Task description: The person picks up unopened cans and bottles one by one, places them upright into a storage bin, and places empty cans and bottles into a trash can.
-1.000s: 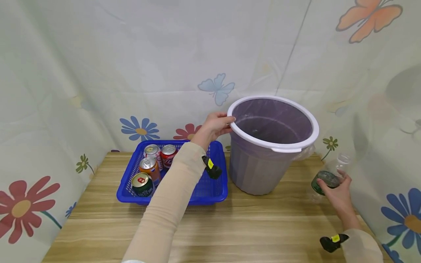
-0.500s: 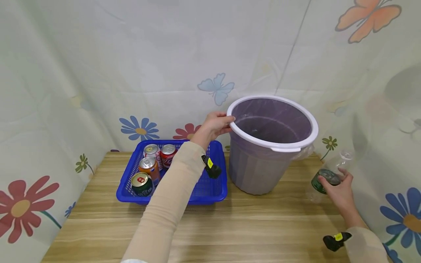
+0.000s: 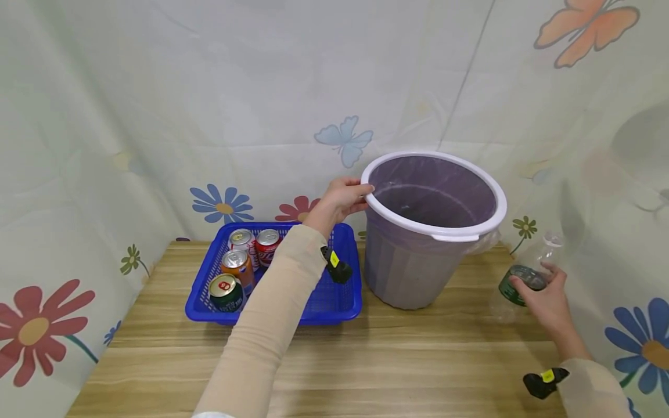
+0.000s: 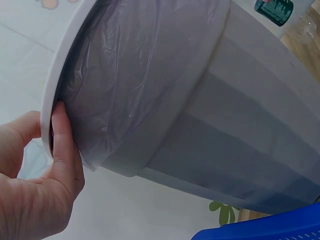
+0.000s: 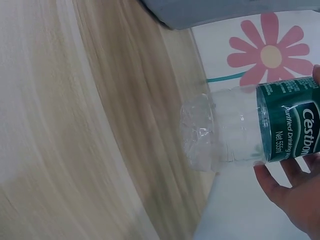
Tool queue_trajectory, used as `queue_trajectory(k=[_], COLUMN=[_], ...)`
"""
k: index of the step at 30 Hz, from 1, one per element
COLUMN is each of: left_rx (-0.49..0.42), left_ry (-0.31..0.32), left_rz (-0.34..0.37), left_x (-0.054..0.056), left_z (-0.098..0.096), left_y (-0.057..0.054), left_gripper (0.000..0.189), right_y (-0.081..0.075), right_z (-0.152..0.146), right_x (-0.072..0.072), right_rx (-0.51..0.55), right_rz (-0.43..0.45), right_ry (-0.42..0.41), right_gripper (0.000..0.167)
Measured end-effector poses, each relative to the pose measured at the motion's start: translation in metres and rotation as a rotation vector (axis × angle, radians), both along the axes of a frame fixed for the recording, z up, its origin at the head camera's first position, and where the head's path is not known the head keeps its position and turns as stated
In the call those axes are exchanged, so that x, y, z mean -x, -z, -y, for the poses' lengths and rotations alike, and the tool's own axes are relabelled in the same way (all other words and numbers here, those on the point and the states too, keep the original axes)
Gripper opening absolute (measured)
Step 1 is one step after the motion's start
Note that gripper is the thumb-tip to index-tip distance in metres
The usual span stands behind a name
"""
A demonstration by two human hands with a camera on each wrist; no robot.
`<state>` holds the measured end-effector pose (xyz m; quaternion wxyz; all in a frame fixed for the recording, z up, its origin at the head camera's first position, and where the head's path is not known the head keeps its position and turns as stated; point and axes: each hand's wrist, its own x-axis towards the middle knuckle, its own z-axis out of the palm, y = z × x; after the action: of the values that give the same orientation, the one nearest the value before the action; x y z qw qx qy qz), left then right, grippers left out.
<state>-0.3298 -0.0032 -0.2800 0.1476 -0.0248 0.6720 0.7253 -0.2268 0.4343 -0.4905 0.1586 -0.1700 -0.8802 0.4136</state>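
Note:
My left hand (image 3: 340,200) pinches the white rim of a grey trash bin (image 3: 407,273), thumb over the edge and fingers under it. In the left wrist view its thin plastic liner (image 4: 135,65) hangs over the outside below the rim. At the far right, my right hand (image 3: 550,305) grips a clear plastic water bottle (image 3: 512,287) around its green label. The bottle leans, with its neck up and to the right. The right wrist view shows its clear base (image 5: 200,135) towards the wood; whether they touch I cannot tell.
Left of the bin sits a blue plastic basket (image 3: 324,316) with several drink cans, among them a green can (image 3: 226,296) and an orange can (image 3: 238,268). My left forearm crosses over it. Flower-printed curtains (image 3: 251,87) surround the wooden table (image 3: 418,360).
My right hand has shifted slightly to the right with the bottle, whose neck has risen a little in the picture. The left hand and the bin have stayed put.

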Motion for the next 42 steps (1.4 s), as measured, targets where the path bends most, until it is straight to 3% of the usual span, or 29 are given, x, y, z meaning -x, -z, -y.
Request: queue_trajectory(k=[3, 5, 7, 12, 14, 17, 23, 42], left_rx=[0.002, 0.003, 0.004, -0.001, -0.002, -0.001, -0.011, -0.003], left_ry=[0.006, 0.006, 0.005, 0.001, -0.001, -0.001, -0.007, 0.007], left_rz=[0.000, 0.001, 0.000, -0.003, -0.002, 0.002, 0.005, 0.002], left_x=[0.001, 0.001, 0.000, -0.002, -0.001, -0.001, 0.001, -0.001], left_z=[0.000, 0.000, 0.000, 0.000, 0.000, 0.000, 0.000, -0.003], left_y=[0.000, 0.000, 0.000, 0.000, 0.000, 0.000, 0.001, 0.000], left_gripper=[0.039, 0.039, 0.039, 0.041, 0.042, 0.042, 0.043, 0.041], right_y=[0.039, 0.051, 0.041, -0.018, -0.033, -0.052, -0.071, -0.092], right_z=[-0.039, -0.053, -0.049, -0.005, 0.009, 0.023, 0.037, 0.035], right_x=[0.023, 0.030, 0.026, -0.004, -0.012, -0.022, -0.030, -0.036], right_rx=[-0.055, -0.084, -0.064, -0.002, -0.033, -0.041, -0.061, -0.154], right_rz=[-0.024, -0.032, -0.012, 0.043, 0.055, 0.060, 0.038, -0.010], right_ry=[0.004, 0.007, 0.001, 0.005, 0.020, -0.022, -0.084, -0.157], right_gripper=[0.088, 0.088, 0.090, 0.092, 0.089, 0.090, 0.090, 0.087])
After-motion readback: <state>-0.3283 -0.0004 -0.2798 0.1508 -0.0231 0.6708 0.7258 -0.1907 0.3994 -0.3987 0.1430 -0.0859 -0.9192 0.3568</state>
